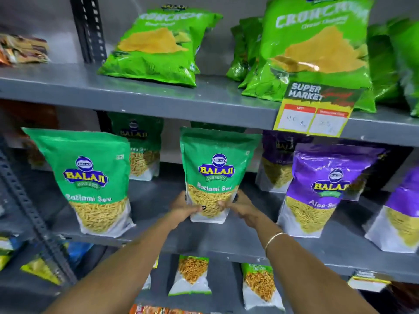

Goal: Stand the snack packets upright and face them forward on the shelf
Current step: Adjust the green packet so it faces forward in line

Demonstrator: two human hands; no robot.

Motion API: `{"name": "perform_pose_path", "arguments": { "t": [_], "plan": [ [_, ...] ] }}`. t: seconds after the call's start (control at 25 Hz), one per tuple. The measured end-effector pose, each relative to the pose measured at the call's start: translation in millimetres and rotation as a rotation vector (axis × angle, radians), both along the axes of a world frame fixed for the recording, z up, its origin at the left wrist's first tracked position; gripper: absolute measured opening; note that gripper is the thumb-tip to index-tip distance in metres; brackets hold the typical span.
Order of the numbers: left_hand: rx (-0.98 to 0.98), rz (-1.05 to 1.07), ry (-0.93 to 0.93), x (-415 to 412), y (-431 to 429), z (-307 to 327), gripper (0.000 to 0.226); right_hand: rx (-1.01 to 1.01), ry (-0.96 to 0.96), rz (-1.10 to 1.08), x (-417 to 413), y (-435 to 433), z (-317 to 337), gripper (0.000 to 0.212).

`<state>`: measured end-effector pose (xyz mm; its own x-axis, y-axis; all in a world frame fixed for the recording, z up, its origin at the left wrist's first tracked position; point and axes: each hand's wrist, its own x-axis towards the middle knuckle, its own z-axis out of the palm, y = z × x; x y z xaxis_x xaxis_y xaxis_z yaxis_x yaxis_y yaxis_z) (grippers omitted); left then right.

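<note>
A green Ratlami Sev packet (215, 168) stands upright on the grey middle shelf (238, 241), its front facing me. My left hand (184, 208) grips its lower left corner and my right hand (241, 207) grips its lower right corner. A second green Ratlami Sev packet (88, 177) stands upright to the left, nearer the shelf's front edge. Another green packet (140, 150) stands behind it. To the right stand purple Aloo Sev packets (324, 189), front forward.
Bright green chip bags (158, 44) lean on the top shelf (136, 96), one large bag (317, 48) behind a yellow price tag (315, 109). Small packets (192, 275) stand on the shelf below. A perforated upright (29, 211) runs down the left.
</note>
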<state>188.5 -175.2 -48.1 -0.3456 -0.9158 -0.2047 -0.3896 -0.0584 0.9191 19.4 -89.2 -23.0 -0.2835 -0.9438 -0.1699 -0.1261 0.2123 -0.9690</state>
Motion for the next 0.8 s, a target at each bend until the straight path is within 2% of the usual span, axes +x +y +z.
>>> {"name": "perform_pose_path", "arguments": {
  "t": [0.16,0.28,0.36,0.4,0.56,0.8],
  "plan": [
    [-0.016,-0.004,0.001,4,11,2,0.054,-0.01,-0.045,-0.019,5,11,3,0.056],
    [-0.056,-0.047,-0.054,16,21,0,0.059,-0.001,-0.046,-0.002,16,26,6,0.037],
    [-0.094,-0.079,-0.086,25,29,-2,0.063,-0.001,-0.039,-0.02,23,35,7,0.033],
    [-0.114,-0.088,-0.104,29,32,-3,0.063,0.009,-0.022,-0.03,27,40,7,0.034],
    [-0.166,-0.095,-0.146,42,42,-3,0.061,0.106,0.073,-0.092,38,54,6,0.072],
    [-0.177,-0.133,-0.166,48,47,-2,0.061,0.093,0.088,-0.1,48,64,7,0.071]
  ]
}}
